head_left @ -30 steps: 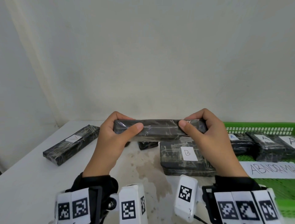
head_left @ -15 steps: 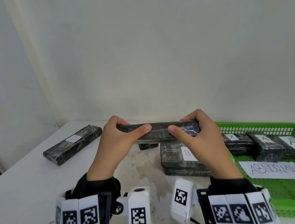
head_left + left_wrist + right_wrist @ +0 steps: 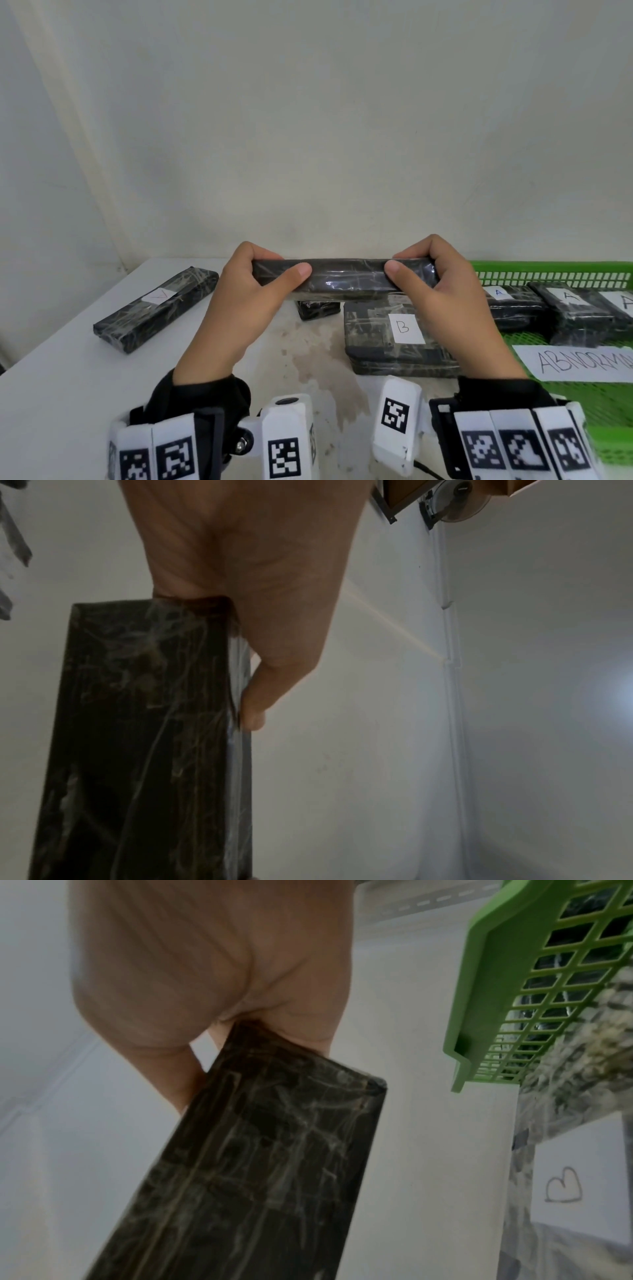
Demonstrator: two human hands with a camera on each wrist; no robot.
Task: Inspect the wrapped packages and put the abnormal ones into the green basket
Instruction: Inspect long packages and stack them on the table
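I hold wrapped package aloft, left hand and right hand pinching ends. Risk: slick film slips, drops onto B package at 5 o'clock; green basket at 3.

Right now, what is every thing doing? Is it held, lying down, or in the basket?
Held package: lifted off the table, level, gripped at both ends.
Left hand: grips its left end.
Right hand: grips its right end.
B package: lying on the table.
Far-left package: lying on the table.
A packages: lying inside the green basket.
ABNORMAL sign: lying in the basket.
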